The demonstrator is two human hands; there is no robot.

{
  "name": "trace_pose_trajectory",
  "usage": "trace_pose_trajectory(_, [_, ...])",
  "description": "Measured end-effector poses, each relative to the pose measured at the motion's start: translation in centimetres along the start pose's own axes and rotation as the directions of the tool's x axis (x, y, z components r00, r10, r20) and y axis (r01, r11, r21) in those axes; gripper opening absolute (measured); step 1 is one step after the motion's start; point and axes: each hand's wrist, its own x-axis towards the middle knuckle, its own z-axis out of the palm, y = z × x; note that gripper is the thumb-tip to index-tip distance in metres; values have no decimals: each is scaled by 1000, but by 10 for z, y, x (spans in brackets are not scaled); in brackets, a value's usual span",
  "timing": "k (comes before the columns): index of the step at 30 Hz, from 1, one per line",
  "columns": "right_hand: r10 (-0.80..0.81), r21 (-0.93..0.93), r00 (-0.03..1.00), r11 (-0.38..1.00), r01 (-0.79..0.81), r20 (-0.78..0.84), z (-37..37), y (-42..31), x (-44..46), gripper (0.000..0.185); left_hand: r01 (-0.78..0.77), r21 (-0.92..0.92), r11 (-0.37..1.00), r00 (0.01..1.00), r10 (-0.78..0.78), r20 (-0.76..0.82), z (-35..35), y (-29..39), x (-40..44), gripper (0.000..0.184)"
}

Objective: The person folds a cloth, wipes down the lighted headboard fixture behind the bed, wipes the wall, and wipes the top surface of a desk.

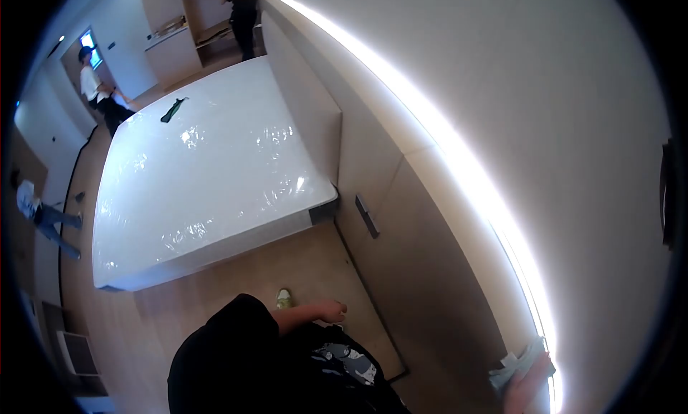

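My right hand (529, 387) is closed on a pale grey-green cloth (522, 362) at the lower right. The cloth lies against the top ledge (479, 231) of the wall panel, beside the bright light strip (494, 206). My left hand (332, 311) is in front of my body with its fingers curled in. Whatever it may hold is hidden. Below it is the printed front of my black shirt (347, 360).
A plastic-wrapped mattress (208, 170) fills the middle left, with a dark green item (173, 111) on it. The headboard (304, 106) adjoins the wood panel (408, 249), which has a dark socket strip (366, 215). Three people (246, 16) stand farther off.
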Motion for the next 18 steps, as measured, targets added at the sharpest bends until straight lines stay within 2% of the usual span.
trace_pose_trajectory(2, [-85, 20, 996, 996, 84, 32, -15, -60, 21, 77, 25, 10, 1000, 1000, -25, 5, -8, -5, -4, 49])
trace_pose_trajectory(5, [-198, 56, 974, 980, 193, 108, -41, -161, 73, 84, -31, -50, 998, 992, 25, -123, 15, -57, 16, 49])
trace_pose_trajectory(6, [-233, 69, 962, 972, 226, 140, -48, -187, 93, 87, -5, -88, 996, 990, -7, -144, 11, -66, 10, 48])
trace_pose_trajectory(9, [-433, 59, 895, 901, 429, 108, -43, -254, 156, 78, 55, -222, 973, 974, -102, -204, 3, -98, -14, 45])
trace_pose_trajectory(12, [-548, 140, 834, 832, 536, 65, -38, -338, 215, 83, 57, -360, 931, 933, -177, -313, 11, -161, -23, 42])
trace_pose_trajectory(14, [-589, 122, 808, 804, 582, 25, -31, -397, 256, 83, 21, -437, 899, 898, -209, -386, 31, -203, -26, 40])
trace_pose_trajectory(17, [-635, 105, 772, 766, 635, -37, -14, -488, 321, 82, 144, -468, 872, 917, -295, -269, 33, -259, -25, 38])
trace_pose_trajectory(18, [-647, 103, 760, 754, 649, -60, -10, -517, 341, 82, 119, -467, 876, 911, -283, -298, 38, -271, -22, 39])
